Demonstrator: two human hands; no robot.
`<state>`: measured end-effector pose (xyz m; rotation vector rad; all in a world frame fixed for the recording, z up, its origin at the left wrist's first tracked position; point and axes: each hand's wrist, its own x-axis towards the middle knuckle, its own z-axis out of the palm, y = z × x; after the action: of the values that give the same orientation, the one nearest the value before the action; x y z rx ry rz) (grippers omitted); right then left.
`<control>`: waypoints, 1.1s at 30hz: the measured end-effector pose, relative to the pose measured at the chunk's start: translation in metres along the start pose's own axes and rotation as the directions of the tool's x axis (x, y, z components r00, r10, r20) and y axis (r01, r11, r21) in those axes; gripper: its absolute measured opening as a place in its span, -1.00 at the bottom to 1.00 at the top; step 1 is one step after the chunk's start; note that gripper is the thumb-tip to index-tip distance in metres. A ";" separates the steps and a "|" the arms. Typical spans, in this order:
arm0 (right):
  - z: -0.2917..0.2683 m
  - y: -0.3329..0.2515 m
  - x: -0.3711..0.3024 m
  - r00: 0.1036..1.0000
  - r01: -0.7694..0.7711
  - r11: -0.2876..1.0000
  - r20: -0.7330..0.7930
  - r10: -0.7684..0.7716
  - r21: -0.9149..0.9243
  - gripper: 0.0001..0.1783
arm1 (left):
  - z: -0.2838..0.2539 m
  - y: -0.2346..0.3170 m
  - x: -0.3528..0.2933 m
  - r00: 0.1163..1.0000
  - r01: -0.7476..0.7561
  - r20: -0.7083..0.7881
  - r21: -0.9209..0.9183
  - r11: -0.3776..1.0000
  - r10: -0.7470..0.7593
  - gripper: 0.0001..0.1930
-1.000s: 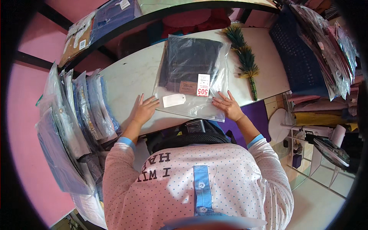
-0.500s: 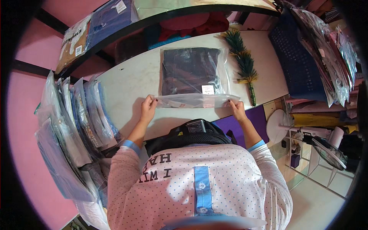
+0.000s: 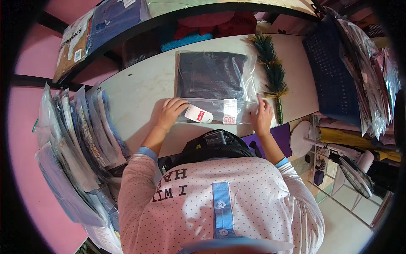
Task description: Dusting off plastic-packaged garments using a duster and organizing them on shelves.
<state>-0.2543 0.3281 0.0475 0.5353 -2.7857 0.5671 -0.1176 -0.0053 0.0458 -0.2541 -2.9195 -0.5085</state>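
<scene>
A dark folded garment [image 3: 210, 78] lies inside a clear plastic bag [image 3: 249, 84] on the white table. Below the garment, the bag's near strip shows a white-and-red tag [image 3: 198, 114] and a white label with red print [image 3: 229, 111]. My left hand [image 3: 171, 112] has its fingers bent over the near left part of the bag, the thumb mostly hidden. At the bag's near right edge is my right hand [image 3: 263, 115], its forefinger stretched forward and apart from the thumb, touching or nearly touching the plastic.
A green artificial plant sprig [image 3: 272, 67] lies right of the bag. Beyond it stands a blue perforated basket [image 3: 327, 70] beside bagged garments [image 3: 366, 80]. More bagged garments [image 3: 80, 135] stand at left. A black-edged shelf [image 3: 169, 25] crosses the back; a fan [image 3: 355, 175] stands at lower right.
Both hands have shifted from the bag's near edge, slightly away from me. The lifted near strip now lies flatter, showing the tag and label. My right fingers have spread from their pinch.
</scene>
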 end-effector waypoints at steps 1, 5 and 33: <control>-0.005 0.005 0.000 0.987 0.115 0.991 0.122 -0.107 -0.064 -0.45 | -0.003 -0.004 0.001 1.000 0.001 0.001 -0.003 1.000 -0.001 -0.70; -0.011 0.006 -0.006 0.818 0.553 0.831 0.151 -0.555 0.056 -0.39 | -0.005 -0.025 -0.008 0.980 -0.099 0.181 0.085 0.991 0.083 -0.52; -0.116 -0.045 0.203 0.700 -0.351 0.708 0.674 -0.237 0.613 -0.61 | -0.104 -0.015 0.106 0.654 0.259 -0.335 -0.744 0.617 -0.678 -0.52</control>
<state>-0.3999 0.2767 0.2287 0.9961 -3.1943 1.8787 -0.2099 -0.0401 0.1580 0.5957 -2.0346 -1.3944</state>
